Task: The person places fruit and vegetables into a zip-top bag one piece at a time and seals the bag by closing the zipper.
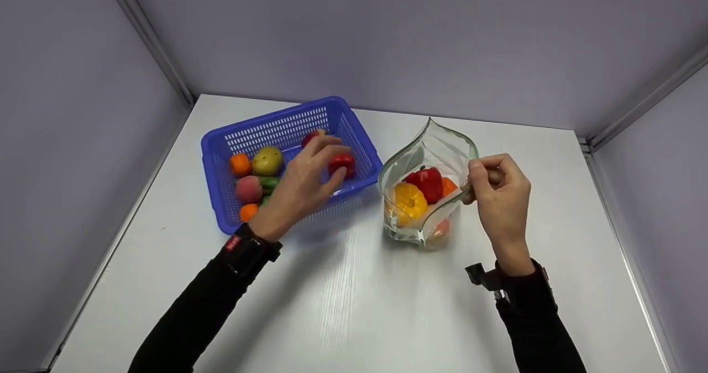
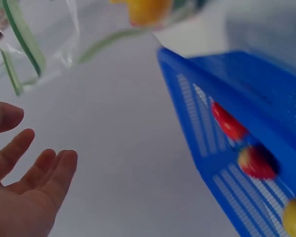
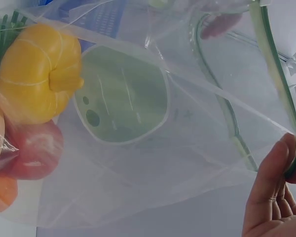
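My right hand [image 1: 503, 193] pinches the green-edged rim of a clear zip bag [image 3: 128, 197], whose mouth gapes upward. Inside the bag lie a yellow pumpkin [image 1: 410, 202], a red bell pepper [image 1: 428, 184], an orange piece [image 1: 448, 186] and more produce lower down. My left hand [image 1: 301, 182], fingers spread and loosely bent with nothing in them, hovers over the right part of a blue basket [image 1: 366, 140]. Nearest to it in the head view are a red pepper [image 1: 342, 164] and a red fruit [image 1: 313, 137], partly covered by the fingers.
On the basket's left side are a yellow-green fruit [image 1: 267, 160], a pink peach [image 1: 249, 189], two orange fruits, one of them near the back [image 1: 240, 165], and green vegetables [image 1: 269, 184]. The white table [image 1: 354, 306] is bounded by grey panels [image 1: 387, 46] at the back and sides.
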### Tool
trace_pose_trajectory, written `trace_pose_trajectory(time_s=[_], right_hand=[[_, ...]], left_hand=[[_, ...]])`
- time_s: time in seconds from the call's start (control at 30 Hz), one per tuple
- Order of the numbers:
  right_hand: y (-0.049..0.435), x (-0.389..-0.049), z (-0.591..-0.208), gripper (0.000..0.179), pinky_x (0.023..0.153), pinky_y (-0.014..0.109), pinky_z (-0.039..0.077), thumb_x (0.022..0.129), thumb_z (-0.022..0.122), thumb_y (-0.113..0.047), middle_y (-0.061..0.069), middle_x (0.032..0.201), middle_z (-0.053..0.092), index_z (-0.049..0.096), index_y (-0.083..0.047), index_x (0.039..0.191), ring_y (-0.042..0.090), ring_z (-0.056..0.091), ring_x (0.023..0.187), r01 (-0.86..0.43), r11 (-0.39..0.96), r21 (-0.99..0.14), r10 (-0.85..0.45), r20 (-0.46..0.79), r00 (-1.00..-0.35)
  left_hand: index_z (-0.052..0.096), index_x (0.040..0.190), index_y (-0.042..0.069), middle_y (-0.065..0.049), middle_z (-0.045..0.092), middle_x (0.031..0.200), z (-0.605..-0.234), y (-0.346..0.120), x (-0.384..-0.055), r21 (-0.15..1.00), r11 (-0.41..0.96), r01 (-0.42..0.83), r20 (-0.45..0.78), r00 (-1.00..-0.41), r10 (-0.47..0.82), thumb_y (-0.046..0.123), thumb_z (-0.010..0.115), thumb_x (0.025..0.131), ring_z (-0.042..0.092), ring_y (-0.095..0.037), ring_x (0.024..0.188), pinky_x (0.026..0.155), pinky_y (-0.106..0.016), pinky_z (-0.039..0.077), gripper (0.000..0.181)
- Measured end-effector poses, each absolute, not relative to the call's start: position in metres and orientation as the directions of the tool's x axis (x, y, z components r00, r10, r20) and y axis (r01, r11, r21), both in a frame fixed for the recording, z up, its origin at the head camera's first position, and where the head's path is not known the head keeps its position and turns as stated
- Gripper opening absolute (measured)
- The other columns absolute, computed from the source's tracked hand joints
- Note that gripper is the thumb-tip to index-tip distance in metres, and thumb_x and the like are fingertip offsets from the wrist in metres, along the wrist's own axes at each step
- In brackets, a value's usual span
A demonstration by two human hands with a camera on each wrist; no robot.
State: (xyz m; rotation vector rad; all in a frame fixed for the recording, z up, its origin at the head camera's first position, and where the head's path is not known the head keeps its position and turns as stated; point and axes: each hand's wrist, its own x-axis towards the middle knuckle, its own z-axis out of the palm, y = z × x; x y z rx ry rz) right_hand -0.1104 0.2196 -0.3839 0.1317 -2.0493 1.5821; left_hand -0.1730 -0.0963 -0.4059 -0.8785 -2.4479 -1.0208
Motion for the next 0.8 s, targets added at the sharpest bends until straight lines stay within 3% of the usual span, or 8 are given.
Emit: trace_pose_trajectory(time_s=[0.17,0.3,0.53,0.8], right_hand=[[0.22,-0.11,-0.384,0.016,0.05,0.022,0.053,0.102,0.064,-0.01,0.007,0.066,0.064,0.064,0.006,0.098,0.013,0.059,0.048,-0.392,0.304,-0.868,0.242,0.469,-0.849],[0.221,-0.11,-0.384,0.016,0.05,0.022,0.053,0.102,0.064,-0.009,0.008,0.066,0.065,0.064,0.006,0.098,0.013,0.059,0.048,-0.39,0.301,-0.87,0.247,0.466,-0.849],[0.223,-0.11,-0.386,0.016,0.049,0.022,0.052,0.102,0.064,-0.009,0.008,0.065,0.065,0.064,0.007,0.097,0.012,0.059,0.048,-0.381,0.292,-0.877,0.256,0.455,-0.853],[0.226,-0.109,-0.387,0.016,0.049,0.022,0.053,0.102,0.064,-0.01,0.006,0.066,0.066,0.065,0.006,0.098,0.012,0.06,0.049,-0.375,0.307,-0.875,0.258,0.455,-0.852]], left_hand=[[0.057,0.144,0.005,-0.018,0.057,0.137,-0.419,-0.137,-0.184,0.39,0.738,0.551,0.404,-0.822,0.4,0.017,0.071,0.099,0.058,-0.033,0.125,0.108,-0.047,0.048,0.049],[0.057,0.143,0.001,-0.022,0.058,0.135,-0.434,-0.168,-0.195,0.314,0.821,0.476,0.326,-0.867,0.378,0.018,0.069,0.099,0.058,-0.038,0.121,0.106,-0.053,0.048,0.049],[0.053,0.143,-0.004,-0.03,0.054,0.134,-0.458,-0.218,-0.214,0.331,0.901,0.28,0.109,-0.96,0.258,0.019,0.062,0.097,0.054,-0.05,0.122,0.097,-0.067,0.047,0.052],[0.053,0.13,-0.01,-0.033,0.057,0.115,-0.47,-0.24,-0.22,0.328,0.93,0.164,-0.035,-0.982,0.185,0.02,0.061,0.098,0.059,-0.05,0.105,0.091,-0.066,0.049,0.044]])
